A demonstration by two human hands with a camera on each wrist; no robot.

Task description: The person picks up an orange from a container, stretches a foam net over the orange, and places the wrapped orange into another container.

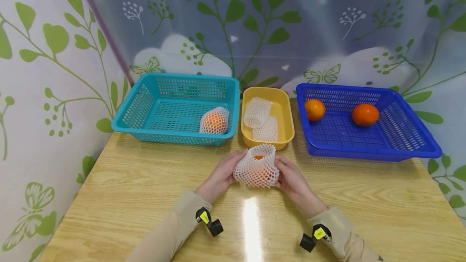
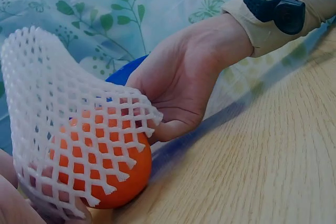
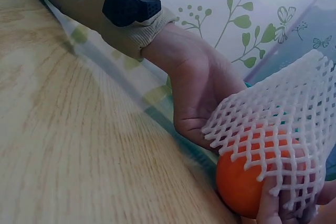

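A white foam net sleeve [image 1: 251,177] covers most of a round orange fruit [image 2: 134,182] just above the wooden table. My left hand [image 1: 220,175] holds the net and fruit from the left side. From the opposite side my right hand [image 1: 296,183] grips them, fingers at the net. The net's open end points up in the head view, and a patch of fruit shows inside it. In the right wrist view, the lower part of the fruit bulges out bare below the jagged net edge, with fingertips [image 3: 270,203] against it.
A teal basket [image 1: 174,136] at the back left holds one netted fruit [image 1: 214,122]. Behind my hands, a yellow tub [image 1: 285,112] contains foam nets [image 1: 257,112]. At the back right, a blue basket [image 1: 371,155] holds two bare orange fruits [image 1: 365,115]. Patterned curtains hang behind.
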